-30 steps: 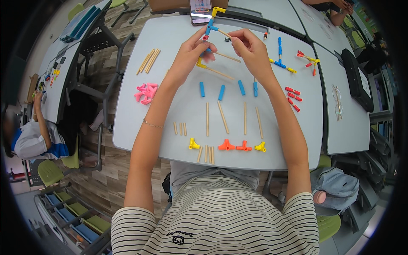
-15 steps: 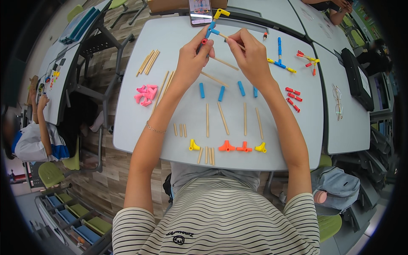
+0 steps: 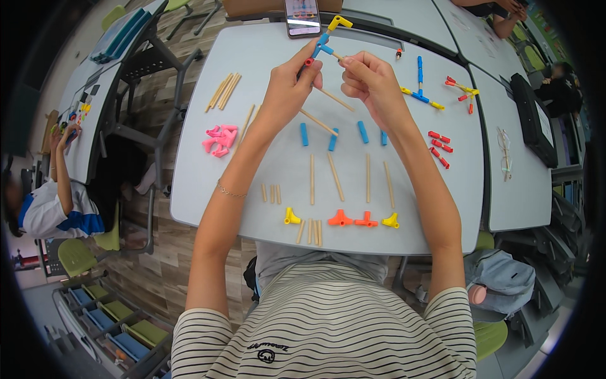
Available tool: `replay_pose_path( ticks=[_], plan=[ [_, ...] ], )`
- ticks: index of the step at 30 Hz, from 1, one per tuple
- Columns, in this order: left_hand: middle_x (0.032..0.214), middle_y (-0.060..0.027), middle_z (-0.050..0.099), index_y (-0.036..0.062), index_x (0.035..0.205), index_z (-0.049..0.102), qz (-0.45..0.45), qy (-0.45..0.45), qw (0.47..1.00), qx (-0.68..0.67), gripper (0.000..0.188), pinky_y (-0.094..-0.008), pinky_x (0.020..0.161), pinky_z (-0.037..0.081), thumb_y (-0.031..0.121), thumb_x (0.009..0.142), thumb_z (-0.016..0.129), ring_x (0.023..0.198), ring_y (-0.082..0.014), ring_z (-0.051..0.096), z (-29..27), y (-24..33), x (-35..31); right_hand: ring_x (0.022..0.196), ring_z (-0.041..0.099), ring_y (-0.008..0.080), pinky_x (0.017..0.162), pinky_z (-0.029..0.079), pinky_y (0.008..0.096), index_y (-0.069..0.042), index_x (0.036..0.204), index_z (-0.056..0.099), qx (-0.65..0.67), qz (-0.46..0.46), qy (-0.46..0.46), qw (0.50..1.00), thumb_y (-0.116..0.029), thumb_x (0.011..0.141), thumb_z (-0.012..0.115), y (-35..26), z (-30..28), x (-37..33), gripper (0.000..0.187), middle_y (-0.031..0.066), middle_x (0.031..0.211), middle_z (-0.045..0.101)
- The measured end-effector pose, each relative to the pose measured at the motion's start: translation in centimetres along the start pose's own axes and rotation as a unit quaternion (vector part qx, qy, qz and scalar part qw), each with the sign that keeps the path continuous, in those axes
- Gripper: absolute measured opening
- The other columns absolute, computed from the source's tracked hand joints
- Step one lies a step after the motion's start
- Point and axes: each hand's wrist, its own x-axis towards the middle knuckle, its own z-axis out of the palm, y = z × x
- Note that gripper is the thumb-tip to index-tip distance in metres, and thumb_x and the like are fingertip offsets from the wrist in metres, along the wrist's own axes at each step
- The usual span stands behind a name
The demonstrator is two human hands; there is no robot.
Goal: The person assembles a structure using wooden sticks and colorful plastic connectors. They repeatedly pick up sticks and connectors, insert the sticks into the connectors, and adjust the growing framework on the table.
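Note:
My left hand (image 3: 291, 82) is closed around a connector assembly above the far part of the table. It has a blue tube connector (image 3: 324, 47), a yellow elbow connector (image 3: 341, 21) on its upper end and a red piece (image 3: 309, 62) by my fingers. Out of the blue side branch comes a wooden stick (image 3: 337, 55). My right hand (image 3: 374, 85) pinches that stick between thumb and forefinger, other fingers curled in. Below both hands lie loose sticks (image 3: 337, 100) and several blue tubes (image 3: 363, 132).
Pink connectors (image 3: 219, 140) and a stick bundle (image 3: 223, 91) lie left. Red connectors (image 3: 440, 140) and two built pieces, one blue and yellow (image 3: 420, 95), are right. Yellow and orange connectors (image 3: 341, 217) line the near edge. A phone (image 3: 303, 18) stands at the far edge.
My right hand has turned slightly, its fingers curling in closer around the stick. The assembly in my left hand has barely shifted. The whole view has moved a little.

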Motion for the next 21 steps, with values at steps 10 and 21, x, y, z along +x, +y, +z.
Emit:
replay_pose_path(
  ticks=[10, 21],
  plan=[
    [0.069, 0.0001, 0.058, 0.0136, 0.146, 0.054, 0.028, -0.004, 0.998, 0.054, 0.043, -0.0239, 0.058, 0.039, 0.016, 0.103, 0.056, 0.061, -0.007, 0.047, -0.6, 0.7, 0.2, 0.059, 0.031, 0.0082, 0.051, 0.028, 0.0241, 0.008, 0.093, 0.056, 0.32, 0.187, -0.013, 0.929, -0.012, 0.098, 0.063, -0.7, -0.5, 0.5, 0.021, -0.0018, 0.068, 0.034],
    [0.072, 0.0027, 0.057, 0.0113, 0.142, 0.056, -0.066, 0.044, 0.993, -0.086, 0.043, -0.0193, 0.046, 0.027, 0.028, 0.103, 0.059, 0.052, -0.0024, 0.043, -3.0, 1.1, 0.8, 0.071, 0.068, 0.0187, 0.066, 0.052, 0.0299, 0.001, 0.085, 0.07, -0.638, 0.128, 0.082, 0.755, -0.051, 0.089, 0.071, -4.7, -5.3, -1.1, 0.052, 0.0139, 0.079, 0.071]
  ],
)
